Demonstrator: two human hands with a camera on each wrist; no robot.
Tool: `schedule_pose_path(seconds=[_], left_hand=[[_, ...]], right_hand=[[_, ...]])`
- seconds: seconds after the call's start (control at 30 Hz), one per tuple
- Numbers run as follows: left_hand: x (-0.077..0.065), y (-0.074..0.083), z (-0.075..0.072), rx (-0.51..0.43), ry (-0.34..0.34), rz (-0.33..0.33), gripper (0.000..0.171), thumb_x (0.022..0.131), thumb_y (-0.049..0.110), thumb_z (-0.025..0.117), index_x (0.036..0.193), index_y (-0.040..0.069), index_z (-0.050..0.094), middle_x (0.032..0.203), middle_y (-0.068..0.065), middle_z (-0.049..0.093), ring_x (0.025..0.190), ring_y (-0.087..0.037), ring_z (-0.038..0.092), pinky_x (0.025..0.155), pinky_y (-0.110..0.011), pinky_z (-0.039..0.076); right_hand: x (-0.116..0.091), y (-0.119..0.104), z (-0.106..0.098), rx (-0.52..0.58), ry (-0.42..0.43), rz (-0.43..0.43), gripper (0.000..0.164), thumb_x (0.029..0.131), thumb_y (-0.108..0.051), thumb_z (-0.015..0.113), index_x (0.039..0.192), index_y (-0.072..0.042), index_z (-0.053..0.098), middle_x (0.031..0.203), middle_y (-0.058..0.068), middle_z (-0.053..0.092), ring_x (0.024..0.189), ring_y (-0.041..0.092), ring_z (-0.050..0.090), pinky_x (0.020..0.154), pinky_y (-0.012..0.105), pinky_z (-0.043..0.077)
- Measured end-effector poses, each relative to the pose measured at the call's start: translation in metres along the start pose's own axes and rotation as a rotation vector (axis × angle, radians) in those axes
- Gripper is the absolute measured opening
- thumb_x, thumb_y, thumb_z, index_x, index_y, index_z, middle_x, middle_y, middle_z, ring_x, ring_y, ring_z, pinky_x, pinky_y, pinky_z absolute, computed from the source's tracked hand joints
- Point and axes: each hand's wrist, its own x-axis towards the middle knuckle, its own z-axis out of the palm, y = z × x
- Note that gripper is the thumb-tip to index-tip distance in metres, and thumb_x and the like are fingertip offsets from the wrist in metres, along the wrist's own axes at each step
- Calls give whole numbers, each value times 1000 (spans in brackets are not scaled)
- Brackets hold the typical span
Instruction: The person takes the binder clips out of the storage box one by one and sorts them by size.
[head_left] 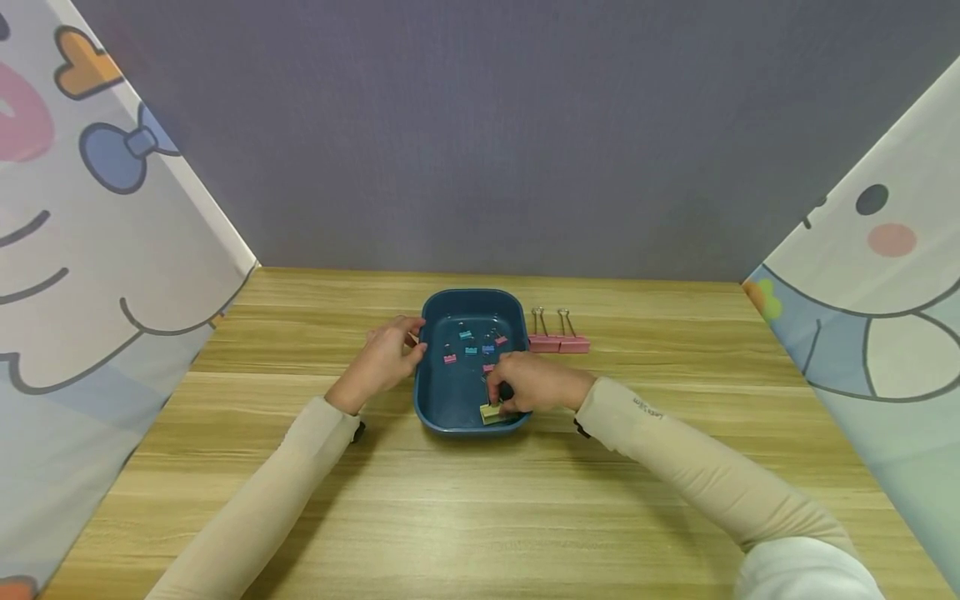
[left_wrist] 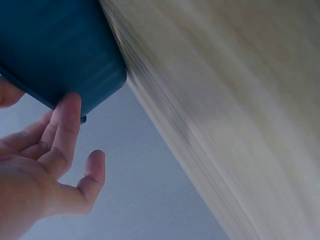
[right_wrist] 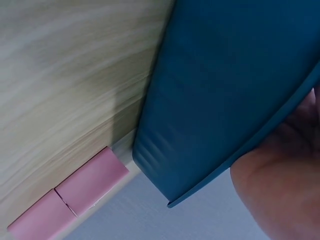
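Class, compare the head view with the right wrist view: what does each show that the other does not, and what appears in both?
Only the head view: the interior of the blue tray with small coloured clips, the yellow clip at the right hand's fingertips, the left hand at the rim, and cartoon-patterned side panels.

Only the right wrist view: the tray's outer wall on the right hand's side, with faint ridges near one corner.

Both: the tray, part of the right hand, two pink clips, the wooden table and the grey backdrop.
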Motion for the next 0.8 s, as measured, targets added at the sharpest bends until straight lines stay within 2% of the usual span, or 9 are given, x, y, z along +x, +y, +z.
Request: schedule_pose_path(seconds=[0.2, 0.43, 0.8], left_hand=[[0, 0, 1, 0, 4, 3, 42, 90, 9, 62, 128, -5, 52, 108, -16, 60, 91, -24, 63, 88, -51, 28], [0, 0, 1, 1, 5, 5, 42, 90, 10, 62, 128, -5, 52, 107, -16, 60, 91, -24, 62, 87, -51, 28], [0, 0, 1, -1, 3, 5, 41, 90, 10, 62, 128, -5, 52, 108, -16, 59, 91, -24, 62, 87, -50, 28]], right_hand=[[0, -1, 2, -8, 34, 0, 11, 77, -10, 79, 82, -17, 71, 81, -9, 61, 80, 12, 47, 72, 27, 43], [0, -4, 2, -16, 78, 27, 12, 75, -3, 77, 82, -12, 72, 83, -4, 62, 80, 15, 46, 72, 28, 43], [0, -10, 2, -51, 74, 82, 11, 76, -3, 76, 83, -11, 73, 83, -2, 64, 79, 16, 46, 69, 27, 45]])
